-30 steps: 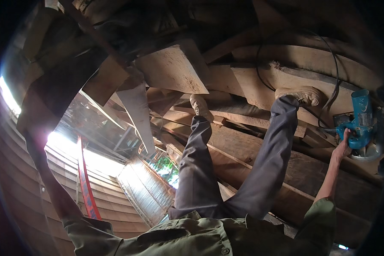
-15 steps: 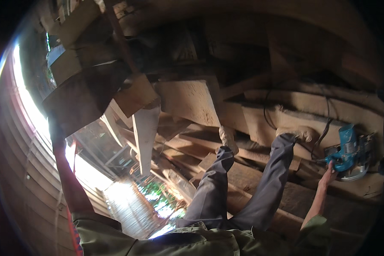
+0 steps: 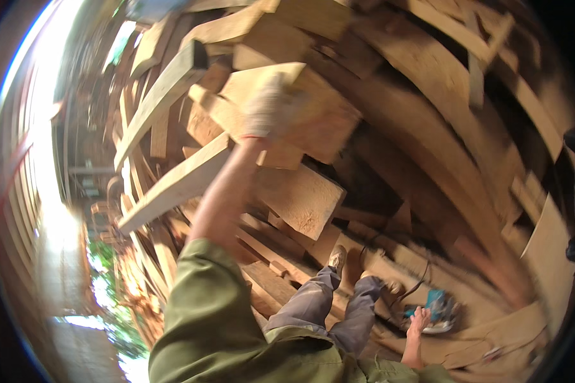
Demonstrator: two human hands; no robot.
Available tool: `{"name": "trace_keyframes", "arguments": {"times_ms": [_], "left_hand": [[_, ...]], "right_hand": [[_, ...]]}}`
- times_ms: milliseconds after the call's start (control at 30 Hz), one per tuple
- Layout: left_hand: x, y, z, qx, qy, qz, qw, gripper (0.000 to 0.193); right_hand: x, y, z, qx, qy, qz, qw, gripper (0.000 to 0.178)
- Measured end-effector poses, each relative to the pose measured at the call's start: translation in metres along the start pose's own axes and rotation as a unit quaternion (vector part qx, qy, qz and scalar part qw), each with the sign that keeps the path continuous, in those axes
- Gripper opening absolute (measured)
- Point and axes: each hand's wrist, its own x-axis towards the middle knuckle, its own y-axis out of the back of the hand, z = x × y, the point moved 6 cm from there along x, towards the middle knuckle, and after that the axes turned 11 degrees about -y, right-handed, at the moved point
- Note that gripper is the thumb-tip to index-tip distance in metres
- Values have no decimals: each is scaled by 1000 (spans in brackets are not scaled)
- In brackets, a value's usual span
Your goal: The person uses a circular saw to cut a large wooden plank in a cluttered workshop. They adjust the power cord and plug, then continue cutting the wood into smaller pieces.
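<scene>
My left hand (image 3: 266, 113), in a pale work glove, reaches up over a light-coloured wood block (image 3: 329, 121). Motion smears its fingers, so I cannot make out whether it grips the block or only touches it. Down at the lower right, my bare right hand (image 3: 418, 320) is closed at the handle of a teal-blue circular saw (image 3: 436, 300). The saw rests low among the boards, right of my feet, with its metal base showing. A dark cord (image 3: 421, 281) runs from the saw's side.
Thick timber beams (image 3: 172, 185) and offcuts lie piled at the left and ahead. Long curved slabs (image 3: 441, 115) stretch across the right. My shoes (image 3: 337, 256) stand among uneven planks. A corrugated metal wall (image 3: 19, 210) and bright daylight border the left.
The view has swung left and upward. My left hand, hidden behind a dark wood piece before, now shows over the pale block. My right hand stays at the saw.
</scene>
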Motion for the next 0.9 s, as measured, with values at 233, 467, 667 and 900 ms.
{"name": "trace_keyframes", "arguments": {"times_ms": [233,467,667,900], "left_hand": [[1,37,23,-90,120,59,987,57],[-1,31,23,-109,150,68,980,67],[2,25,19,-156,167,51,972,61],[3,29,20,-121,149,67,979,56]], "right_hand": [[-93,-43,-178,-30,117,-34,992,76],[-192,-93,-248,-70,202,-44,976,73],[-247,-68,-206,-107,204,-34,973,71],[-232,41,-53,-12,107,42,993,62]]}}
